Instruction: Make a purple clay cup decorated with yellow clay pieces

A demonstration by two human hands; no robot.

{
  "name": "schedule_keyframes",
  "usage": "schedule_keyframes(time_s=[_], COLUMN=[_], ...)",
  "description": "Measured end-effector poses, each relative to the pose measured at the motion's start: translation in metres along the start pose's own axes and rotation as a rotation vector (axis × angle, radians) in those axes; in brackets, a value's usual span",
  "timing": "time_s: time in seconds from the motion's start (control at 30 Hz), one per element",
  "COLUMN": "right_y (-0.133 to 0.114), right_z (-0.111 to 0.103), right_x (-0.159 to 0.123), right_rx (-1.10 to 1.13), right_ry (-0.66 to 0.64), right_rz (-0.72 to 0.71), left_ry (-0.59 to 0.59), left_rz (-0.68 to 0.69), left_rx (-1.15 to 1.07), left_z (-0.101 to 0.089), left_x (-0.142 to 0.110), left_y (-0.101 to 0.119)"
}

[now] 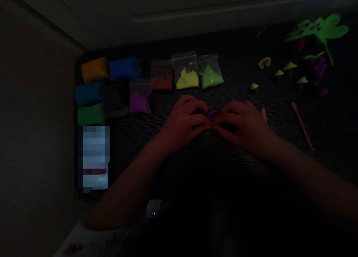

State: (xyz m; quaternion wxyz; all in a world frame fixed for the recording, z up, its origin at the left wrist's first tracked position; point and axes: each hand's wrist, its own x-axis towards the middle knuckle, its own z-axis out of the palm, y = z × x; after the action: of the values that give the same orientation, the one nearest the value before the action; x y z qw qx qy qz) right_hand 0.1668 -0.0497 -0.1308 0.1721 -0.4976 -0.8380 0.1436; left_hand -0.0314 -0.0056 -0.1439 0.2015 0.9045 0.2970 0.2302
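Note:
A small piece of purple modelling clay [213, 117] is pinched between my two hands, over the middle of the dark ribbed table [167, 152]. My left hand [187, 117] grips its left side with thumb and fingertips. On the other side my right hand [242, 123] pinches it the same way, fingertips nearly touching those of the left. The fingers cover most of the clay, so its full shape is hidden. Just past my right hand, a pink modelling tool [263, 114] shows partly. Another pink tool [302, 127] lies farther right.
Clay packets line the back left: purple [140, 101], red-brown [162, 82], yellow [188, 78], light green [212, 77], blue [123, 69], orange [95, 70]. Several yellow-capped clay mushrooms [289, 67], purple clay grapes [316, 67] and a green clay tree [327, 30] stand at right. A lit screen [100, 180] lies left.

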Motion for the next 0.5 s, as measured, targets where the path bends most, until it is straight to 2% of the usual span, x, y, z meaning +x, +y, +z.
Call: schedule_keyframes(time_s=[0.5], right_y=[0.0030], right_z=[-0.0044], right_x=[-0.0004], right_rx=[0.003], right_ry=[-0.046], right_rz=[-0.017], left_ry=[-0.035], left_rz=[0.005], left_rx=[-0.032], left_z=[-0.0035], left_x=[0.0001], left_y=[0.0000])
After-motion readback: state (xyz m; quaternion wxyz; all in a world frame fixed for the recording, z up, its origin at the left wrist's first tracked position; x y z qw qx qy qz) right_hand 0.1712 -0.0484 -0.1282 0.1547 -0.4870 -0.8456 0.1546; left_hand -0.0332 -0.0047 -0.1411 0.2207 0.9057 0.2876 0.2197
